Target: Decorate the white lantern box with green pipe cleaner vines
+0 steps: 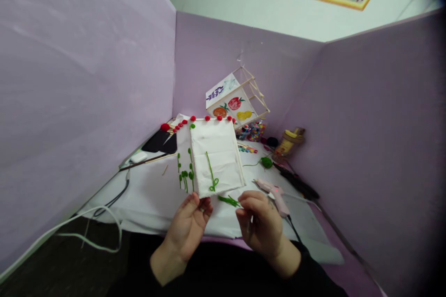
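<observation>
My left hand (190,222) grips the lower corner of a white cloth-covered box (218,148), thumb in front, and holds it tilted above the table. Red pompoms (207,118) line its top edge, and green yarn stems with round tufts decorate the left side. On the front panel a green yarn stem (210,167) ends in small loops. To the right of the box, my right hand (259,220) has its fingers curled in a pinch; whatever they may hold is hidden. Cut green yarn pieces (228,201) lie just left of those fingers.
A pink glue gun (275,195) lies right of my right hand, near a green yarn ball (266,162). Behind stands a stick-framed lantern (237,100) with painted fruit. A yellow jar (287,144) is at the right. White cable (87,239) loops at the left; purple partitions (244,41) surround the table.
</observation>
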`<state>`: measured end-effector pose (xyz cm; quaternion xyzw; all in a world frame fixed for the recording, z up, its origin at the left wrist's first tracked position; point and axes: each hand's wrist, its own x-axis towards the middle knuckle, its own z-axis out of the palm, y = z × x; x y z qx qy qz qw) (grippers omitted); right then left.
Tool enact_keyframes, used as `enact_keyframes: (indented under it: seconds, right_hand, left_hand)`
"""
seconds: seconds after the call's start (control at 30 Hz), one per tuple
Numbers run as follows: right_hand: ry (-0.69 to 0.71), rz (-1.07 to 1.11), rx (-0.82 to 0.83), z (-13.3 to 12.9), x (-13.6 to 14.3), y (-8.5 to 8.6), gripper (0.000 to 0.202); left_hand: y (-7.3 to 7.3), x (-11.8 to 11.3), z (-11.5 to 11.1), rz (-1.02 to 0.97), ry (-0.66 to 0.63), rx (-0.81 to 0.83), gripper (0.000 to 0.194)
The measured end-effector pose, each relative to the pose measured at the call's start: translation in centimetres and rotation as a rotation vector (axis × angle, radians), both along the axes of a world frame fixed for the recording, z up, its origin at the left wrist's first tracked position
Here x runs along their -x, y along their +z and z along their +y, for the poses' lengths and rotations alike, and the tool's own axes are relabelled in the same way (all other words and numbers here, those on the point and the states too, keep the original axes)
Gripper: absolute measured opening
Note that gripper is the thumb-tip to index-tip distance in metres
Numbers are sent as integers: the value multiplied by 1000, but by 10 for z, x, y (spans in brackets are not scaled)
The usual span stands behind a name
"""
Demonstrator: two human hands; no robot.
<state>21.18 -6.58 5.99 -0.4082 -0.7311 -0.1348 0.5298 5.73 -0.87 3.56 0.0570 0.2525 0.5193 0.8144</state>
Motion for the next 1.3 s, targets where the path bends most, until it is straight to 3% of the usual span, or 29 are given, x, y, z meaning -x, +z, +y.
enact_keyframes:
  seconds: [0.1,0.27,0.57,0.83,0.93,1.07,1.2,1.3]
  right_hand:
    - [73,51,91,1,2,-3,17]
    - [121,-65,264,9,7,-5,20]
    - [123,-71,262,9,7,0,22]
    - [76,63,358,15,8,-2,14]
    - [25,177,370,13,5,6,6]
    - [-58,484,395,8,-10,11,13]
    - [54,713,457,3,-25,8,24]
    - [96,719,565,-1,-26,6,37]
  left_hand:
    - [0,1,0,12,-12,-5,17]
    - [-4,2,1,17,-22,15,20]
    - [-3,1,1,16,-26,13,23]
    - [-4,1,0,29,-18,17,22]
    - [-4,1,-2,26,-17,6,20]
    - [-5,0,-3,12,-2,1,16]
    - [-6,-2,-4,10,-9,-7,14]
    - [-6,-3,-4,17,-12,-14,12]
